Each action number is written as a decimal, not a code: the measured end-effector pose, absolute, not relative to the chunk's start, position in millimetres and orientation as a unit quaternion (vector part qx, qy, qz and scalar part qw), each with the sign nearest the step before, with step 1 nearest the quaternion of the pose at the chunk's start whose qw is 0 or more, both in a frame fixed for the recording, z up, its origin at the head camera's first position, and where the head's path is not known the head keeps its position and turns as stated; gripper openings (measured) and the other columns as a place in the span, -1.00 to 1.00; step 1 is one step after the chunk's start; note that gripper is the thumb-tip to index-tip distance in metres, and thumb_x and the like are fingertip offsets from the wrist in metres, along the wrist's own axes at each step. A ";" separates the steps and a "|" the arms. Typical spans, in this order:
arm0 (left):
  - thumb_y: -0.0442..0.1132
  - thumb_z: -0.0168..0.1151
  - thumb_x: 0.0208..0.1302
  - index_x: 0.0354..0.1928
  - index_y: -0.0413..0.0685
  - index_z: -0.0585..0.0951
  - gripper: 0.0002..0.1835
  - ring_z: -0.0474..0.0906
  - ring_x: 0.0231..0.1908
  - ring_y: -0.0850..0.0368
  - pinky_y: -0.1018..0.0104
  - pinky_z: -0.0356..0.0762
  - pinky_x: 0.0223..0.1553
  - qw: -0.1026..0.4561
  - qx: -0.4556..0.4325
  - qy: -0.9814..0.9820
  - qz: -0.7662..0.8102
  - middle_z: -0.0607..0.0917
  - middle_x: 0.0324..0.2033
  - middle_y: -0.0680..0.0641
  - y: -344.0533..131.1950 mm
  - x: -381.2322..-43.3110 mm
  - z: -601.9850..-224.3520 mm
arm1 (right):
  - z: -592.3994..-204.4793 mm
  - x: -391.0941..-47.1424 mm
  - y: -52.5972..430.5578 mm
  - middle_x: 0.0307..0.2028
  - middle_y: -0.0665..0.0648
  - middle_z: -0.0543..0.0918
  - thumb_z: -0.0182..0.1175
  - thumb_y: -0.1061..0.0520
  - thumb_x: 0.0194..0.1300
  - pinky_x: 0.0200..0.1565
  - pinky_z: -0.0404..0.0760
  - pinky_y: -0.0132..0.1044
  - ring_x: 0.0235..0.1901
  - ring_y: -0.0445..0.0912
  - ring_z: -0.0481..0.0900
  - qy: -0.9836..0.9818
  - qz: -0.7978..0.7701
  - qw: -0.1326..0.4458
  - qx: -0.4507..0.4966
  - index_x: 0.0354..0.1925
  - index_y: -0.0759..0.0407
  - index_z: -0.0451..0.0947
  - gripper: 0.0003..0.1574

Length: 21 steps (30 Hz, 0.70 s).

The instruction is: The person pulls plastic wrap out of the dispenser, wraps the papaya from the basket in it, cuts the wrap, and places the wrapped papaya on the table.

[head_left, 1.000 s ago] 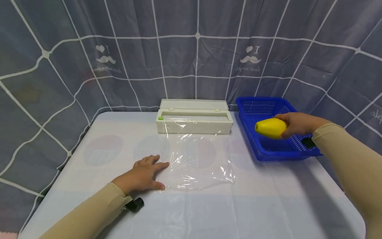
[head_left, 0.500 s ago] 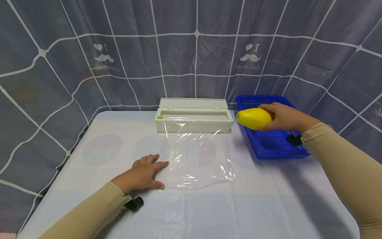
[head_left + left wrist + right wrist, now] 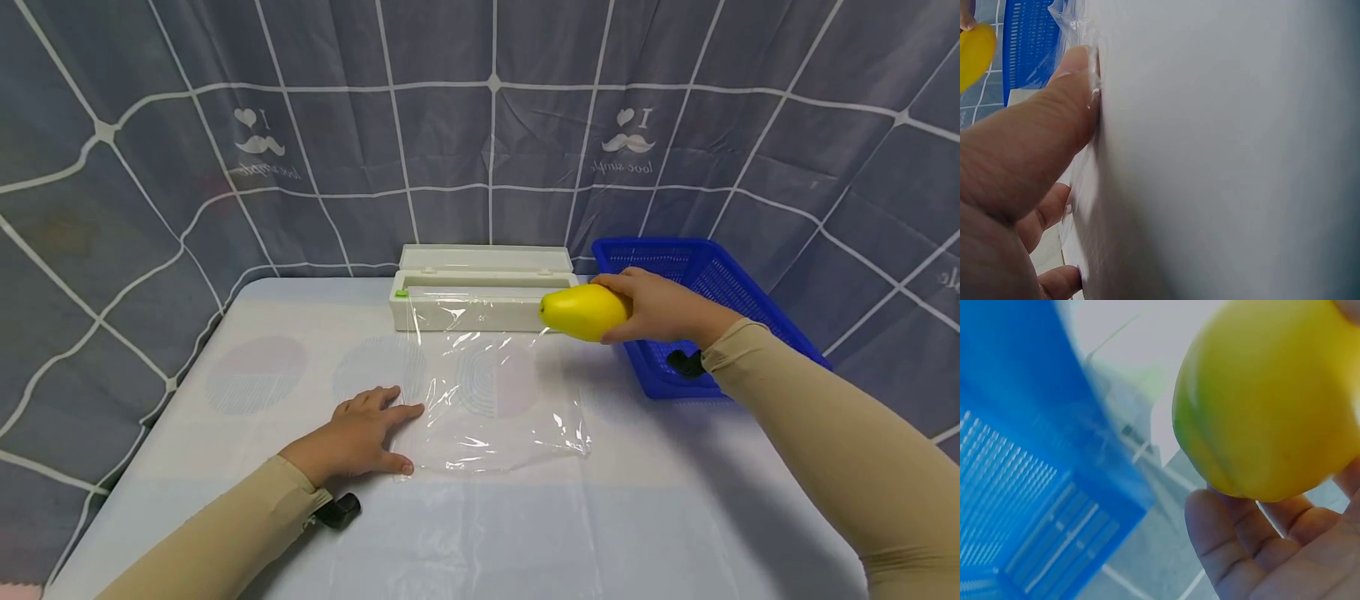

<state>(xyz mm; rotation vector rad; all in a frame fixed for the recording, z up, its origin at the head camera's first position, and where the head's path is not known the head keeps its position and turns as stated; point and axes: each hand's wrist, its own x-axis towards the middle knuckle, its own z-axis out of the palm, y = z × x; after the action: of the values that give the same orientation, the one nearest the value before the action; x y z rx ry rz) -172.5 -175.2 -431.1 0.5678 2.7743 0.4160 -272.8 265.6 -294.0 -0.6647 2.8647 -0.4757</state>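
My right hand [image 3: 663, 310] grips a smooth yellow papaya [image 3: 581, 313] from its right end, holding it up in front of the blue basket. In the right wrist view the papaya [image 3: 1266, 406] shows a greenish patch, with fingers curled under it. A sheet of clear plastic wrap [image 3: 487, 446] runs from a white wrap dispenser [image 3: 472, 315] across the table toward me. With spread fingers, my left hand [image 3: 360, 435] presses the left edge of the sheet to the table. In the left wrist view the thumb [image 3: 1060, 106] lies at the film's crinkled edge.
The blue plastic basket [image 3: 648, 379] with slotted walls stands at the back right, partly behind my right arm. The dispenser's lid [image 3: 483, 257] is raised at the back. A green slider [image 3: 402, 293] sits at its left end. A grey checked curtain [image 3: 450, 142] encloses the table [image 3: 525, 542].
My right hand has carried the papaya leftward from above the basket to beside the dispenser's right end, over the sheet's far right part. The left hand stays in place.
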 end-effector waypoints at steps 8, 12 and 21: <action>0.30 0.56 0.08 0.54 0.28 0.43 -0.03 0.13 0.55 -0.45 -0.51 0.14 0.41 0.140 0.198 0.960 0.142 0.23 0.57 -0.31 -175.2 -172.2 -431.3 | -309.8 -265.3 229.0 0.08 0.21 0.56 0.58 -0.14 0.12 0.13 0.58 0.04 -0.01 0.06 0.51 0.952 -0.159 0.076 -0.251 0.48 0.03 0.41 0.04; 0.30 0.56 0.09 0.55 0.28 0.43 -0.03 0.11 0.55 -0.45 -0.52 0.13 0.42 0.142 0.198 0.959 0.142 0.22 0.58 -0.31 -174.9 -172.7 -431.7 | -321.8 -261.4 209.7 0.11 0.20 0.58 0.57 -0.14 0.09 0.13 0.59 0.03 0.00 0.05 0.54 0.948 -0.150 0.073 -0.272 0.47 0.00 0.43 0.03; 0.33 0.54 0.08 0.55 0.31 0.41 -0.01 0.09 0.57 -0.45 -0.52 0.11 0.43 0.148 0.195 0.960 0.137 0.20 0.60 -0.30 -175.2 -173.8 -432.4 | -350.5 -257.6 173.9 0.06 0.16 0.59 0.56 -0.17 0.08 0.10 0.60 -0.03 -0.03 0.03 0.57 0.940 -0.146 0.080 -0.296 0.43 -0.03 0.46 -0.01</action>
<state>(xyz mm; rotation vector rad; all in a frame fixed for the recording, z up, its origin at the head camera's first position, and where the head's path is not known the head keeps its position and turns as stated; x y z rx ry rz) -173.8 -175.2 -432.4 0.5617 2.7616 0.3933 -257.6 173.9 -350.5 -0.8868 2.8127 -0.4375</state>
